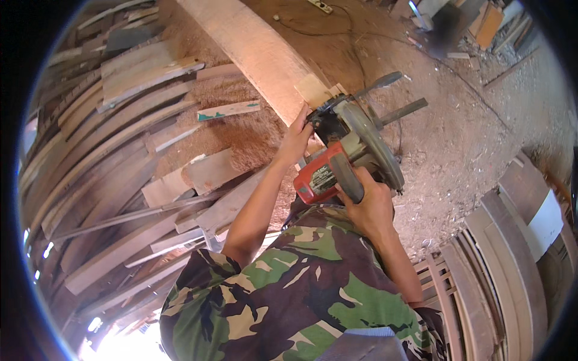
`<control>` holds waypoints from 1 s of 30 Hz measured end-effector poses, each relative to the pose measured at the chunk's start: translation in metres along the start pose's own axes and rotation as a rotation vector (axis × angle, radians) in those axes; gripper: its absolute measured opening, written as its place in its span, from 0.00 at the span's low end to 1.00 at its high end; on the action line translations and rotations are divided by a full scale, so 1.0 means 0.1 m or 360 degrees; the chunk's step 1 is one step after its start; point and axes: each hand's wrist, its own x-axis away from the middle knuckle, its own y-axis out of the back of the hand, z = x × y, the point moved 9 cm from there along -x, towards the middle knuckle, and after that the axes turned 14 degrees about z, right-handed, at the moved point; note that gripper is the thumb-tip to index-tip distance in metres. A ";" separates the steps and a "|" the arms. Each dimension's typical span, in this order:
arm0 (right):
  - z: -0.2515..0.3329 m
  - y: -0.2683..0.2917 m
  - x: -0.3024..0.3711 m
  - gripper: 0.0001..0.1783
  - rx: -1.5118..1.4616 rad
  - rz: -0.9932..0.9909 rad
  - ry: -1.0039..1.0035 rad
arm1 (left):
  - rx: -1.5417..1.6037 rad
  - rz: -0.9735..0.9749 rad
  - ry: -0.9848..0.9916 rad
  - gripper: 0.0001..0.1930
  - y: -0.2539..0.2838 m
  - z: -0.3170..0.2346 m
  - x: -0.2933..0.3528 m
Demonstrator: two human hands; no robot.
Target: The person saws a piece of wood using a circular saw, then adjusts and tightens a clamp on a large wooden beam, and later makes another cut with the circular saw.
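A red and grey circular saw (316, 180) rests over the near end of a long, wide wooden board (253, 48), which runs away toward the far left. My right hand (370, 201) is wrapped round the saw's dark rear handle. At the saw's dark front part, my left hand (295, 137) is closed, its fingers partly hidden behind the tool and close to the board's edge. A small wood block (313, 90) lies on the board just ahead of the saw. The blade's contact with the wood is hidden beneath the saw's body.
Many loose planks (120, 138) are piled on the left, with sawdust among them. Curved wooden pieces (506, 240) are stacked at the near right. A cable (355, 54) and a power strip (320, 6) lie on the dirt floor (457, 162). Scraps (487, 27) sit at the far right.
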 end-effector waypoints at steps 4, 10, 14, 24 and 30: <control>-0.05 -0.02 -0.01 0.17 0.0009 0.0050 0.0030 | 0.0133 0.0011 -0.0032 0.36 0.02 0.01 -0.01; -0.02 0.05 -0.01 0.23 0.0056 0.0037 0.0098 | 0.0153 0.0017 0.0127 0.35 0.01 -0.04 0.00; -0.05 0.02 -0.02 0.23 0.0066 0.0068 0.0112 | 0.0015 0.0005 0.0145 0.36 0.04 -0.08 0.00; -0.05 0.05 -0.03 0.19 -0.0030 0.0132 0.0152 | 0.0250 0.0023 0.0066 0.34 0.04 -0.04 -0.06; -0.03 0.04 -0.08 0.17 -0.0025 0.0121 0.0190 | 0.0263 0.0049 0.0034 0.34 0.03 -0.17 -0.08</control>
